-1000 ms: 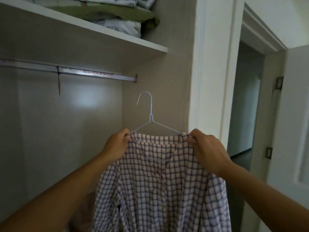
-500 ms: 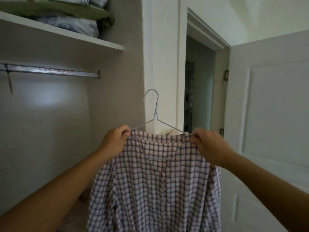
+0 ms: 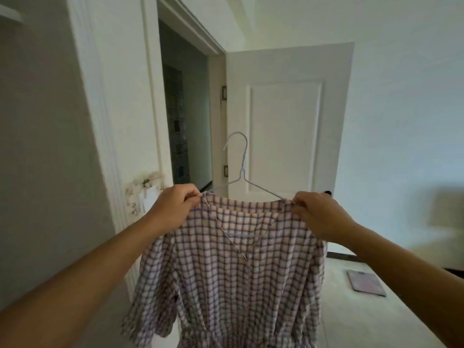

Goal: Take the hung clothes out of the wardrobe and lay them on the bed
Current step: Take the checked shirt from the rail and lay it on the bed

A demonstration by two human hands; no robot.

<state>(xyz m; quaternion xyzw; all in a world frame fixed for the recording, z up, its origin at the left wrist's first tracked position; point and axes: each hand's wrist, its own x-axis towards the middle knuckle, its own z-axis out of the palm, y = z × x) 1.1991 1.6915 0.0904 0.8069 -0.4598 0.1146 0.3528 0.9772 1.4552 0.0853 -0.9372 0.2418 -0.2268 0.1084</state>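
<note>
A checked pink-and-blue garment [image 3: 233,267] hangs on a thin white wire hanger [image 3: 242,172] in front of me, held up in the air. My left hand [image 3: 175,207] pinches its left shoulder and the hanger end. At the garment's right shoulder my right hand [image 3: 319,212] pinches the cloth in the same way. The hanger's hook points up and is free of any rail. The wardrobe side wall [image 3: 37,146] fills the left edge. A blurred pale bed [image 3: 444,222] shows at the far right.
An open white door [image 3: 286,121] stands straight ahead beside a dark doorway [image 3: 185,116]. A flat bathroom scale [image 3: 365,282] lies on the light floor at the right. White door trim [image 3: 108,121] runs down the left.
The view has swung right, away from the wardrobe rail and shelf, toward the door and room. Both hands keep the same hold on the garment, which travelled with them.
</note>
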